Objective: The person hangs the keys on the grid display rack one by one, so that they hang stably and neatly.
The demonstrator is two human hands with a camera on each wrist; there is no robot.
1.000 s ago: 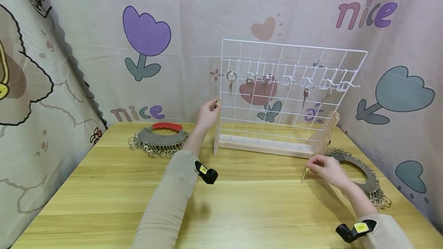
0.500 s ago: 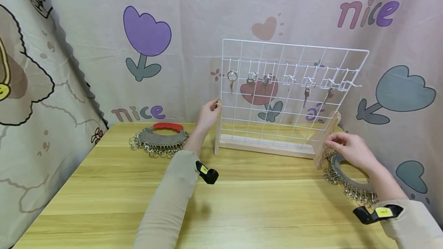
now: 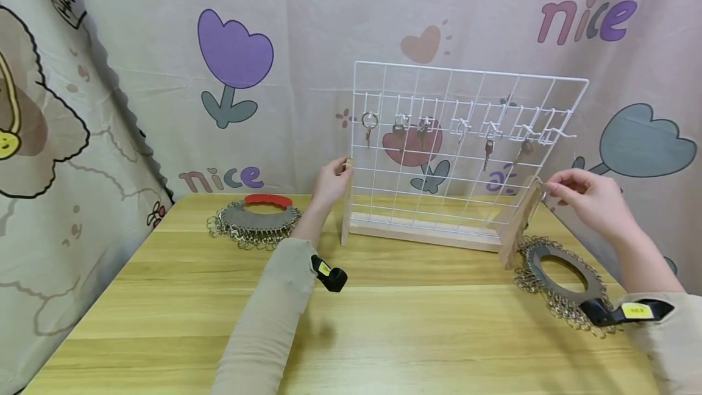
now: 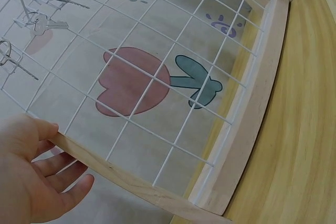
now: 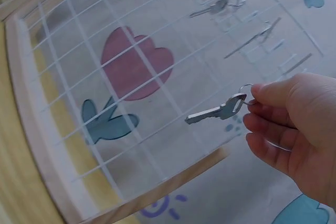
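My right hand (image 3: pixel 595 200) pinches a small metal ring with a silver key (image 5: pixel 218 113) hanging from it. It is raised beside the right wooden post of a white wire grid rack (image 3: pixel 433 236). At the rack's other side, my left hand (image 3: pixel 332 181) holds the top of the left wooden post (image 4: pixel 121 177) between thumb and fingers. Across the upper grid runs a row of white hooks (image 3: pixel 460 124). Several carry keys on rings, such as the key on a round ring (image 3: pixel 369 130) at the left end. The hook at the far right (image 3: pixel 562 133) bears no key.
A grey plate with a red handle (image 3: pixel 268 200), fringed with metal rings, lies at the table's back left. Another ringed grey plate (image 3: pixel 567 285) lies right of the rack, below my right forearm. A printed curtain (image 3: pixel 307 29) hangs behind the wooden table (image 3: pixel 384 334).
My right hand has risen from low beside the rack's base, moving up and to the right with the key. The left hand stays on its post.
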